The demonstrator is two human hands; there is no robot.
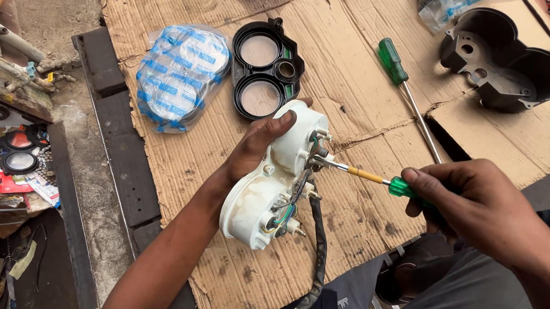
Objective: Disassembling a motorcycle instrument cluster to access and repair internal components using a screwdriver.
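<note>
My left hand (258,149) grips a white plastic twin-gauge housing (267,185), held back side up over a sheet of cardboard (352,96). Coloured wires and a black sleeved cable (318,237) hang from the housing's back. My right hand (470,203) holds a small screwdriver (373,177) with a green handle and yellow collar. Its metal tip touches a fitting on the housing's upper right edge.
On the cardboard lie a black twin-lens bezel (266,71), a plastic-wrapped part with blue print (182,76), a long green-handled screwdriver (407,95) and a black twin-cup casing (508,59). Another gauge cluster (18,152) and clutter sit at the left. Dark slabs (112,135) border the cardboard.
</note>
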